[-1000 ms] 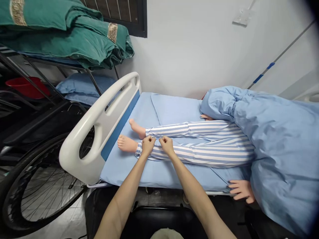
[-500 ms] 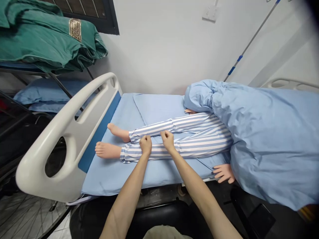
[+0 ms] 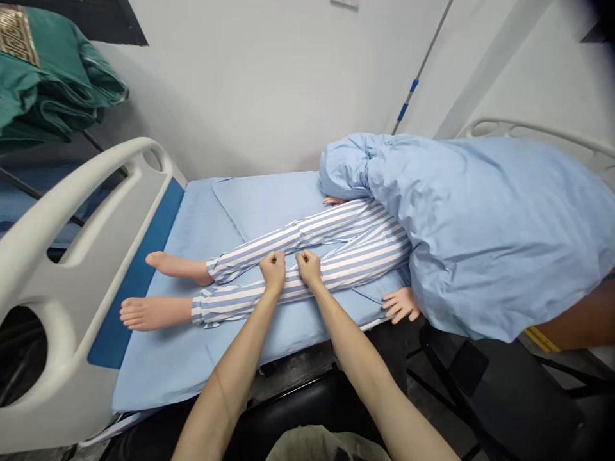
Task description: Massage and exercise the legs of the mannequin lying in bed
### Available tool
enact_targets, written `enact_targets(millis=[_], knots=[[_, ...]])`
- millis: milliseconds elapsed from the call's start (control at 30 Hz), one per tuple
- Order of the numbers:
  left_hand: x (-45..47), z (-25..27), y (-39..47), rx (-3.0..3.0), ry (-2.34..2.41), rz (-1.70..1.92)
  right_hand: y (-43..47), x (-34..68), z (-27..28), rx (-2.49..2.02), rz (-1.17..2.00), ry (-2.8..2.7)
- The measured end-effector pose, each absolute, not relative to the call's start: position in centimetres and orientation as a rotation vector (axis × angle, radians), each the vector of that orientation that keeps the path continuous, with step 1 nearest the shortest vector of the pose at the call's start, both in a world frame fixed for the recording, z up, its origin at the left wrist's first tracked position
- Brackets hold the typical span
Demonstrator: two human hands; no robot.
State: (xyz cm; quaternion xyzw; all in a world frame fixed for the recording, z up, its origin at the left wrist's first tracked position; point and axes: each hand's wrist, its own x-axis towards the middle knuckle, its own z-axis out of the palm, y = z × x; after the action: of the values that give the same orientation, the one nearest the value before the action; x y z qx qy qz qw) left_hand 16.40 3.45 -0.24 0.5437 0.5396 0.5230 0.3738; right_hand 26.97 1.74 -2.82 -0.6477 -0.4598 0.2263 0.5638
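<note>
A patient manikin lies on the bed, its legs in blue-and-white striped trousers (image 3: 365,256) and its bare feet (image 3: 156,313) pointing left. Over the near leg, around knee height, I hold both hands as fists, side by side with a small gap. My left hand (image 3: 273,270) is closed, thumb side up, and no object shows in it. Likewise closed, my right hand (image 3: 308,266) is just to its right, with nothing visible inside. Whether the fists touch the trousers I cannot tell. A light-blue quilt (image 3: 490,224) covers the manikin's upper body; one manikin hand (image 3: 401,305) sticks out below it.
A white-and-blue bed end board (image 3: 139,211) stands at the left. Green folded cloth (image 3: 52,77) sits on a rack behind it. Beyond the bed a drip pole (image 3: 408,96) leans by the wall. Black chairs (image 3: 519,390) are at the near side.
My view has turned to the right, so the bed and manikin sit further left. The two fists have come closer together and stay closed.
</note>
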Motion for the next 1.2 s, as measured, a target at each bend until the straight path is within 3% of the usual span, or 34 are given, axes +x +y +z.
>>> enact_targets(millis=[167, 433, 667, 800, 1033, 1200], knots=[[20.2, -0.9, 1.8, 1.495, 1.471, 1.216, 1.7, 29.3, -1.5, -1.384, 0.650, -0.911], [19.6, -1.6, 1.5, 1.613, 1.542, 1.134, -0.4, 39.0, -0.9, -1.566, 0.433, -1.034], [26.8, 1.3, 2.2, 1.668, 1.329, 1.233, 0.4, 39.1, -1.6, -1.639, 0.319, -0.976], [30.5, 0.6, 0.6, 1.593, 1.309, 1.085, 0.1, 39.3, -1.4, -1.577, 0.396, -0.938], [30.4, -0.9, -0.3, 1.664, 1.296, 1.034, -0.7, 39.8, -0.4, -1.547, 0.441, -1.061], [30.8, -1.4, -0.1, 1.704, 1.286, 1.028, -1.1, 45.5, 1.4, -1.684, 0.244, -1.265]])
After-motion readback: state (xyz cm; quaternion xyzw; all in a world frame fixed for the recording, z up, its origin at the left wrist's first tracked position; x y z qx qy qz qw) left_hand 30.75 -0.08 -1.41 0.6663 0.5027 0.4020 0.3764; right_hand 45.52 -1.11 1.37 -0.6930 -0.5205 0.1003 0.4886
